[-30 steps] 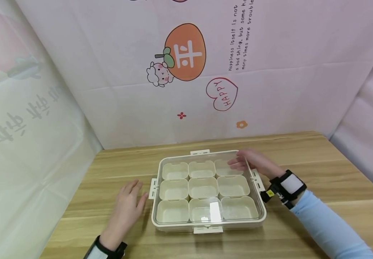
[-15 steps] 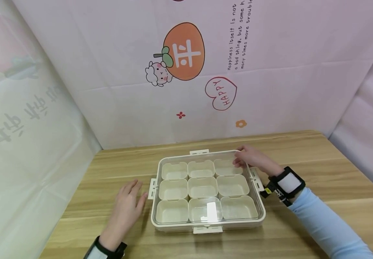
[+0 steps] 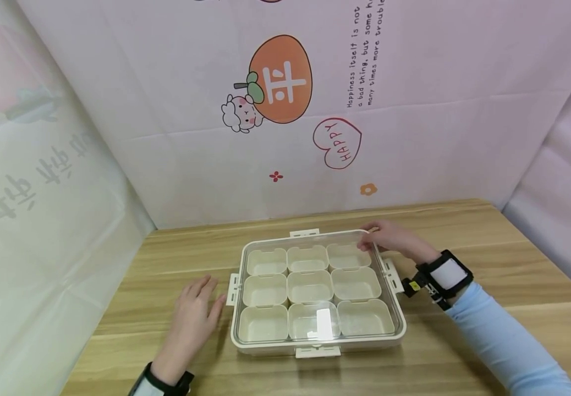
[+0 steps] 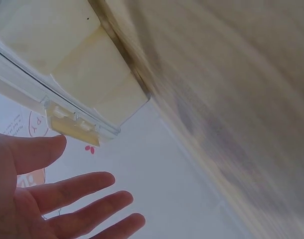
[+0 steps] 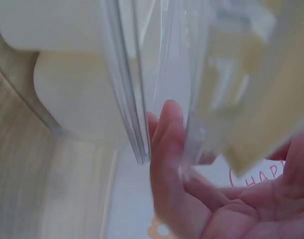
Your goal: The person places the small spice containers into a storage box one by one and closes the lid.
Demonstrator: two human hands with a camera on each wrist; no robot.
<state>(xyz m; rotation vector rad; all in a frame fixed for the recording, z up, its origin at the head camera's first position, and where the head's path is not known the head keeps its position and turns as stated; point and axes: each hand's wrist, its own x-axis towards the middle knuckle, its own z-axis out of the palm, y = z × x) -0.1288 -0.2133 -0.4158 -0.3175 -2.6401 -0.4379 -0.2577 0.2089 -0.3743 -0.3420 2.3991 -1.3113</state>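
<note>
A shallow storage box holds several cream cups [image 3: 310,286] in rows, seen through its clear lid [image 3: 324,324], which has cream rims and side latches. At the far right corner my right hand [image 3: 394,239] grips the lid's edge. Its fingers reach beneath the lid and show through it. In the right wrist view a gap parts the box's rim [image 5: 124,74] from the lid's side latch [image 5: 256,94], with curled fingers [image 5: 169,144] in between. My left hand [image 3: 193,311] rests by the box's left side, fingers relaxed, apart from the left latch [image 3: 233,290].
The box stands on a wooden table [image 3: 166,258]. Behind it hangs a pale printed cloth [image 3: 414,137], and more cloth [image 3: 67,220] encloses the left and right sides. The far table edge meets the back cloth.
My right hand's fingers, stretched out under the lid's corner earlier, have drawn back towards the edge and curled round it. My left hand and the box stay where they were.
</note>
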